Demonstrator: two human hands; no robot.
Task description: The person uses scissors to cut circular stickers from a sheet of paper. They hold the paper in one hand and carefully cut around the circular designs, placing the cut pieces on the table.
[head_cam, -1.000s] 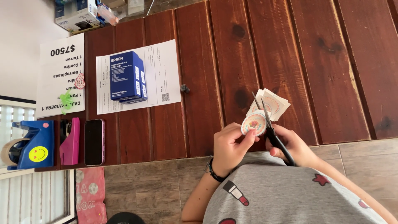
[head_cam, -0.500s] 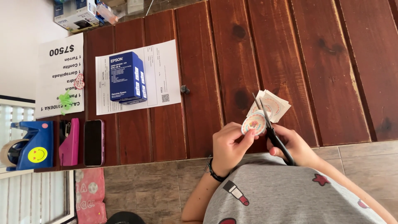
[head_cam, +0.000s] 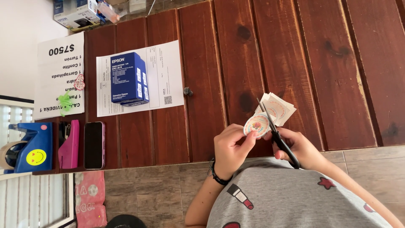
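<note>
Left hand (head_cam: 231, 148) pinches a round paper sticker (head_cam: 256, 125) by its edge over the wooden surface (head_cam: 320, 63), right hand (head_cam: 300, 145) closed on black scissors (head_cam: 278, 137) cutting it; looks thin and floppy, so grip near the rim.
</note>
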